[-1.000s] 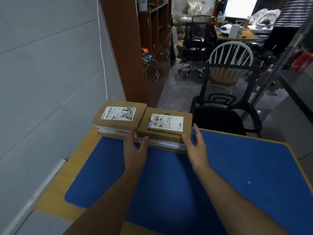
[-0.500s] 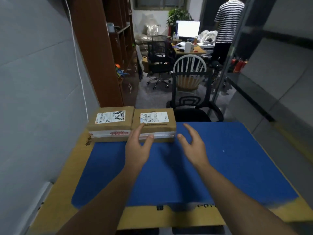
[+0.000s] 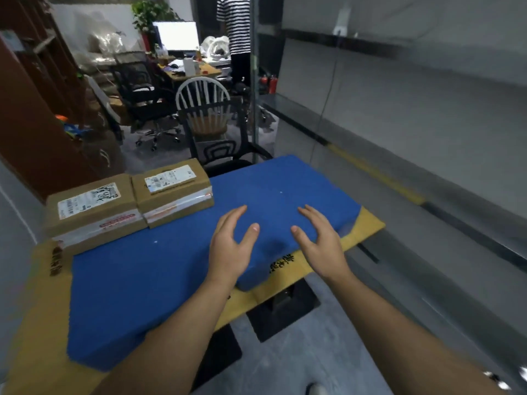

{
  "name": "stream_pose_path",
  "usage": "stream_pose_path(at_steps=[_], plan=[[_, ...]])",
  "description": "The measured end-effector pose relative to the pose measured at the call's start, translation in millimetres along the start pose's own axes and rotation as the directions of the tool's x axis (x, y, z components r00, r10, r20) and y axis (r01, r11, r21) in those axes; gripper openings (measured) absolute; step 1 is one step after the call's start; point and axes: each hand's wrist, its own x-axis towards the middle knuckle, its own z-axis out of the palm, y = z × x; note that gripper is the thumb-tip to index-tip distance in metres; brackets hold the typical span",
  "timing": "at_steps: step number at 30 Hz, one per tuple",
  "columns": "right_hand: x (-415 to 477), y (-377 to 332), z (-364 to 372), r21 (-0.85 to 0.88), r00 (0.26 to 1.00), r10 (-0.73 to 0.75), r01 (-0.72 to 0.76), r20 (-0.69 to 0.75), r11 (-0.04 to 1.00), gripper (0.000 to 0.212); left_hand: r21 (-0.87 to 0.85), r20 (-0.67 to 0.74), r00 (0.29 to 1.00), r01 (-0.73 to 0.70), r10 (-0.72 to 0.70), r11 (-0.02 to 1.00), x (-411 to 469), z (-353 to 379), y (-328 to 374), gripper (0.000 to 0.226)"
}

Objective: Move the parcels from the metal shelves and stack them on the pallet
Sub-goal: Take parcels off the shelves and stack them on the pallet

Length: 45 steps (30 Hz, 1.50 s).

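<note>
Two brown cardboard parcels with white labels lie side by side at the far left of the pallet: the left parcel [image 3: 91,208] and the right parcel [image 3: 174,191], touching each other. The pallet [image 3: 176,269] has a blue top over yellow cardboard. My left hand [image 3: 232,246] and my right hand [image 3: 319,242] hover above the blue surface, right of the parcels. Both have spread, relaxed fingers and hold nothing. No metal shelves are in view.
A black office chair [image 3: 225,149] stands just behind the pallet, with a white spindle chair [image 3: 204,104] and desks further back. A person in a striped shirt [image 3: 233,27] stands at the rear. Brown shelving [image 3: 37,109] lines the left, a grey wall the right.
Both hands let go of the right parcel and drew back to the right, away from it. The view swung to the right, so the parcels now sit at the left.
</note>
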Motion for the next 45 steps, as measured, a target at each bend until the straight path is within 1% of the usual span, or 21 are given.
stream_pose_path(at_steps=[7, 10, 14, 17, 20, 23, 28, 32, 36, 41, 45], plan=[[-60.6, 30.9, -94.8, -0.031, 0.969, 0.078, -0.087, -0.234, 0.996, 0.047, -0.085, 0.188, 0.972, -0.125, 0.139, 0.989, -29.4, 88.7, 50.5, 0.043], [-93.2, 44.4, -142.3, -0.079, 0.940, 0.118, -0.150, -0.320, 0.986, 0.045, -0.114, 0.277, 0.938, -0.182, 0.207, 0.977, -50.9, 131.7, 79.7, 0.043], [-151.7, 65.9, -214.1, -0.090, 0.883, 0.170, -0.231, -0.437, 0.969, 0.045, -0.171, 0.402, 0.872, -0.229, 0.280, 0.958, -95.0, 198.4, 122.6, 0.044], [-203.9, 81.0, -271.1, -0.078, 0.828, 0.192, -0.272, -0.527, 0.959, 0.046, -0.222, 0.459, 0.822, -0.260, 0.336, 0.940, -141.8, 251.2, 157.2, 0.044], [-259.5, 94.5, -329.2, -0.074, 0.761, 0.208, -0.319, -0.615, 0.945, 0.045, -0.304, 0.527, 0.765, -0.238, 0.371, 0.923, -198.5, 300.3, 196.8, 0.046], [-312.9, 109.9, -381.8, -0.066, 0.691, 0.216, -0.358, -0.690, 0.931, 0.044, -0.365, 0.571, 0.706, -0.237, 0.418, 0.900, -253.6, 346.6, 232.8, 0.053], [-397.6, 125.0, -451.8, -0.047, 0.584, 0.231, -0.421, -0.778, 0.906, 0.044, -0.452, 0.646, 0.603, -0.189, 0.467, 0.871, -338.2, 411.2, 279.7, 0.049], [-453.0, 132.7, -493.2, -0.020, 0.493, 0.252, -0.482, -0.833, 0.876, 0.044, -0.500, 0.676, 0.536, -0.171, 0.506, 0.849, -392.2, 447.3, 312.3, 0.045], [-486.1, 139.7, -521.3, 0.026, 0.398, 0.271, -0.524, -0.877, 0.851, 0.045, -0.523, 0.699, 0.468, -0.180, 0.540, 0.833, -425.0, 474.0, 336.5, 0.046], [-513.4, 152.6, -546.8, 0.061, 0.315, 0.271, -0.546, -0.910, 0.836, 0.043, -0.539, 0.715, 0.411, -0.190, 0.565, 0.820, -453.5, 509.0, 352.9, 0.046], [-531.1, 167.5, -572.3, 0.090, 0.249, 0.267, -0.551, -0.931, 0.829, 0.043, -0.554, 0.734, 0.364, -0.170, 0.574, 0.815, -476.5, 541.4, 368.0, 0.046]])
